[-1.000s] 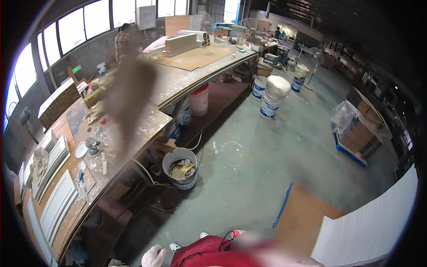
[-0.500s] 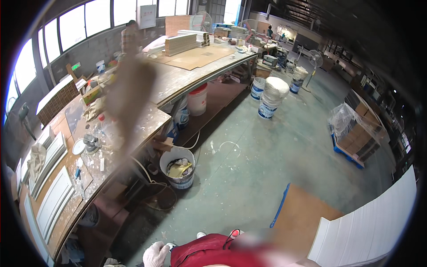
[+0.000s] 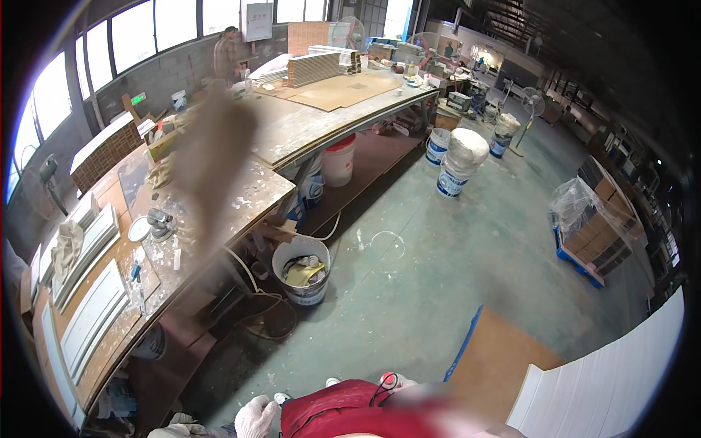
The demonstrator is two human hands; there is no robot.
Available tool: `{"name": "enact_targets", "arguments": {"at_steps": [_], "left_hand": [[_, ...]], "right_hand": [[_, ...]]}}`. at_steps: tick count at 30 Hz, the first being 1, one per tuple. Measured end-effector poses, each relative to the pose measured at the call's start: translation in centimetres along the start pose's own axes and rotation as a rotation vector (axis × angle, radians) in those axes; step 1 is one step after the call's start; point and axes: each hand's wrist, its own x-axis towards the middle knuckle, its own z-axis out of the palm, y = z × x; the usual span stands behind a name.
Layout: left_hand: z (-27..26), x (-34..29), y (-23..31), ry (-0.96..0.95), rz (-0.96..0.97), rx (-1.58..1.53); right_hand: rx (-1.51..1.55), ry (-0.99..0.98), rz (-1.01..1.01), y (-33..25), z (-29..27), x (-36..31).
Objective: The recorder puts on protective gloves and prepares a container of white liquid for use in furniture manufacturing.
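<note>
White cloth glove covers your left hand [image 3: 255,417] at six o'clock, fingers curled loosely, gripping nothing. Your right hand is out of sight. The paint bucket [image 3: 301,270] sits ahead at eleven o'clock; its cable [image 3: 252,281] could trip you.

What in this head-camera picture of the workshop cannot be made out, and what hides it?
- White-gloved hand, head view: cut off by the lower edge; which hand it is and its grip cannot be told.
- Long paint-spattered workbench: a blurred brown smear covers its middle.
- White bucket on the floor: its yellowish contents are too small to identify.
- Plastic-wrapped pallet of boxes: the film hides what it holds.
</note>
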Motion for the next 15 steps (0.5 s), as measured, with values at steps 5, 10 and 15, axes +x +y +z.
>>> {"name": "enact_targets", "arguments": {"at_steps": [5,10,15], "left_hand": [[0.4,0.1,-0.7,0.032,-0.026,-0.005],[0.2,0.6,-0.1,0.007,-0.038,0.002],[-0.1,0.9,0.6,-0.009,-0.057,0.012]], "right_hand": [[0.073,0.023,0.038,-2.5,-1.0,-1.3],[0.106,0.037,0.026,-2.6,-1.2,-1.5],[0.344,0.148,-0.017,-3.7,-2.5,-1.8]]}}
